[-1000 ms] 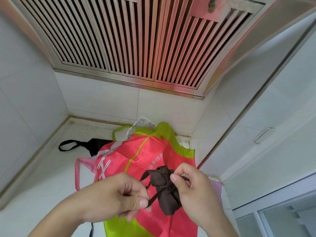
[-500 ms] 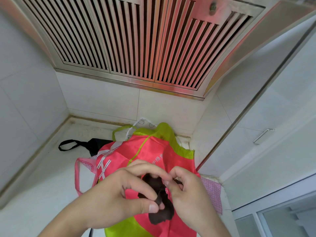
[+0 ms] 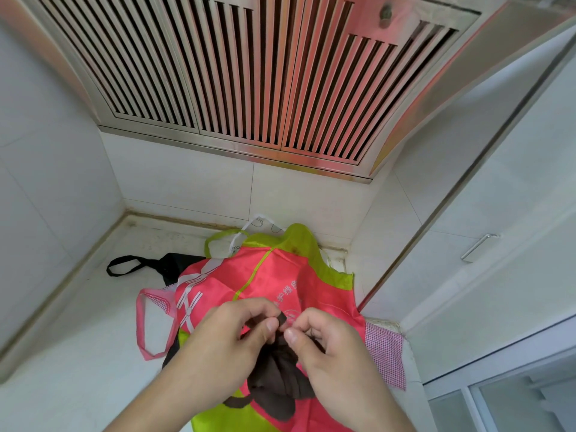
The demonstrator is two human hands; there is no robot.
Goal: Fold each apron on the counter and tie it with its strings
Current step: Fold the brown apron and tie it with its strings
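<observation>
A small folded brown apron bundle (image 3: pixel 277 381) hangs between my hands above the pile. My left hand (image 3: pixel 224 347) pinches a brown string end (image 3: pixel 283 318) between thumb and fingers. My right hand (image 3: pixel 330 353) has its fingers curled round the bundle's top, thumb tip close to the left thumb. Beneath lies a spread pink and lime-green apron (image 3: pixel 268 285) with white print. A pink checked apron (image 3: pixel 386 353) shows at its right edge, with a pink loop (image 3: pixel 143 325) at the left. A black apron with a strap loop (image 3: pixel 137 263) lies behind.
The white counter (image 3: pixel 78 338) runs into a tiled corner. A slatted steel range hood (image 3: pixel 249 76) hangs overhead. White cabinet doors with a metal handle (image 3: pixel 478 246) stand to the right, close to the pile.
The brown bundle has dropped lower between my hands. My left hand has risen from pulling a string sideways to pinching the string end at the top, meeting my right thumb.
</observation>
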